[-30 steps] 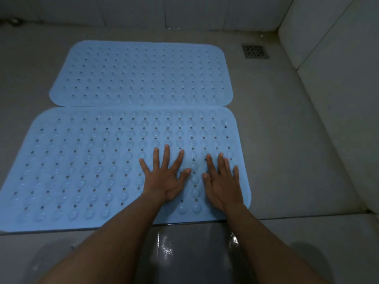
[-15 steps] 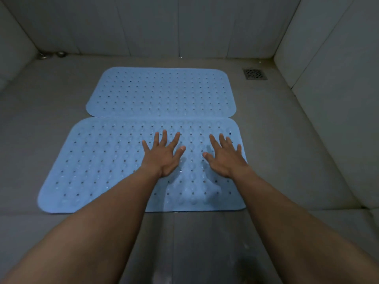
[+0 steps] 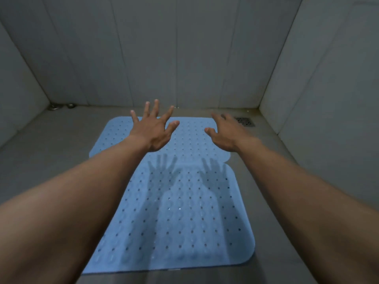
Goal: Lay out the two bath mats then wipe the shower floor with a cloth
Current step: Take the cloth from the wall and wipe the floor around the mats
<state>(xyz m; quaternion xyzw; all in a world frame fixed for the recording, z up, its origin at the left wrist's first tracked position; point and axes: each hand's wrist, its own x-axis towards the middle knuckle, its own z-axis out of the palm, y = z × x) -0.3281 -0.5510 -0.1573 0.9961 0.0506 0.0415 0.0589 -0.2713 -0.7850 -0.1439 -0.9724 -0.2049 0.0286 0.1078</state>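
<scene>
1. Hovering over the far mat (image 3: 190,138): left hand (image 3: 152,132) and right hand (image 3: 224,134), fingers spread wide, holding nothing.
2. Near mat (image 3: 180,218) lies flat, its far edge touching the far mat; drain (image 3: 245,121) just right of that mat.
3. Judgement: press palms outward from centre, seating the mat flat.
4. No cloth visible; no legible writing or brand.

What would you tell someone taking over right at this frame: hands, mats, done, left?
Left hand and right hand: both open, empty, fingers spread, raised above the mats; their shadows fall on the near mat.
Far mat lies flat toward the back wall; near mat flat in front of it, edges meeting.
Drain sits at the far right corner, uncovered.
Done: both mats laid out.
Left: wipe the shower floor; no cloth in view.
</scene>
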